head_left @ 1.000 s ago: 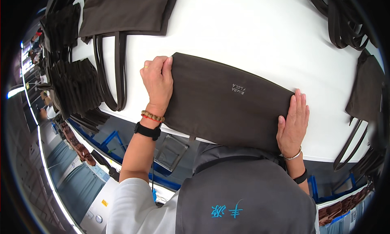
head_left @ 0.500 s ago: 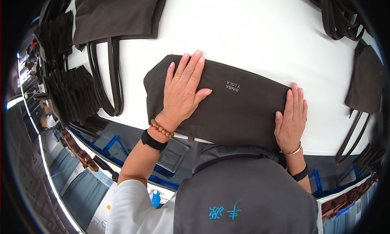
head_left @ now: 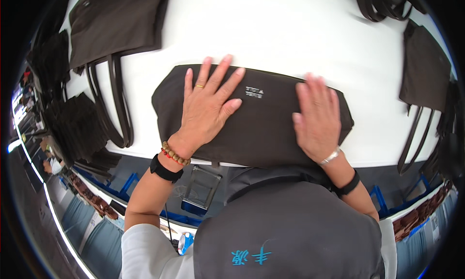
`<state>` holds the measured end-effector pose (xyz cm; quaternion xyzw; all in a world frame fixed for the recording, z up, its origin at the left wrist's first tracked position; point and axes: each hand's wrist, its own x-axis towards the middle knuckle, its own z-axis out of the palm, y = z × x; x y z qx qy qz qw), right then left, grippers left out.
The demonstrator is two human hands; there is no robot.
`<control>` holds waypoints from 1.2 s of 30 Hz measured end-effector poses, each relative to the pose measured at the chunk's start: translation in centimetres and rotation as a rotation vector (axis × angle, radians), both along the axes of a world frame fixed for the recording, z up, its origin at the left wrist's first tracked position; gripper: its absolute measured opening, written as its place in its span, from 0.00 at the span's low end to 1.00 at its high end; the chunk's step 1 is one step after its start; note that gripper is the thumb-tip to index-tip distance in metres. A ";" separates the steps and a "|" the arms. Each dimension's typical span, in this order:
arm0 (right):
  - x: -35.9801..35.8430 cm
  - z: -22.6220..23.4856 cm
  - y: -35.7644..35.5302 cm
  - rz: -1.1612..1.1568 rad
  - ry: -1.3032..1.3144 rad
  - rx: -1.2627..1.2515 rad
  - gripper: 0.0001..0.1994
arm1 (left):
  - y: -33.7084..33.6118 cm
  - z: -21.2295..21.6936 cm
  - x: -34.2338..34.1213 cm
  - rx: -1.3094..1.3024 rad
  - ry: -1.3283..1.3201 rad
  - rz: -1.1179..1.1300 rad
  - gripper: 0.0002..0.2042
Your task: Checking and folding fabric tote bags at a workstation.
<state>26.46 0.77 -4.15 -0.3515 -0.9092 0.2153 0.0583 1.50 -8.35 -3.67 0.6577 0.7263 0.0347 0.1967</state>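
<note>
A dark brown fabric bag [head_left: 252,126] lies flat across the front of the white table, its near edge by my apron. Small light lettering marks its upper middle. My left hand [head_left: 206,105] rests on the bag's left part with fingers spread, the fingertips at its far edge. On the right part lies my right hand [head_left: 319,117], flat and outstretched, its fingertips slightly blurred. Neither hand grips anything. Both right corners of the bag show beyond my right hand.
Another dark bag with long straps [head_left: 118,25] lies at the far left, beside stacked dark bags [head_left: 77,124]. At the right is a smaller-looking bag [head_left: 426,66] with hanging straps. Dark straps [head_left: 382,3] lie at the far right. A metal-framed stool [head_left: 202,187] stands below the table's front edge.
My right hand has shifted left from the bag's right edge onto its surface, uncovering the right corners. My left hand stays on the left part. The whole view has shifted somewhat.
</note>
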 end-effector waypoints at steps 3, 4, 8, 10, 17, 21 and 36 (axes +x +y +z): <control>-2.0 0.1 -0.2 0.070 0.000 -0.020 0.30 | 1.7 0.1 1.9 -0.012 -0.004 -0.149 0.28; -2.0 -0.2 -0.2 0.089 0.009 -0.017 0.29 | 1.6 -0.2 1.7 0.012 0.031 -0.170 0.28; -1.9 -0.5 -0.2 0.105 0.009 -0.002 0.30 | 1.5 -0.8 1.4 0.051 0.094 -0.239 0.28; -1.7 -0.7 0.1 0.104 0.008 -0.003 0.31 | 1.4 -1.2 1.6 0.050 0.091 -0.220 0.28; 2.0 -0.7 1.7 -0.031 -0.101 0.026 0.35 | 1.4 -1.4 1.4 0.066 0.084 -0.223 0.28; 2.5 -1.2 1.6 -0.064 -0.140 0.086 0.35 | 1.8 -0.9 1.5 0.039 0.042 -0.211 0.27; 0.8 -0.2 0.2 0.140 0.008 0.156 0.28 | 4.6 -1.8 4.6 0.174 -0.009 -0.274 0.27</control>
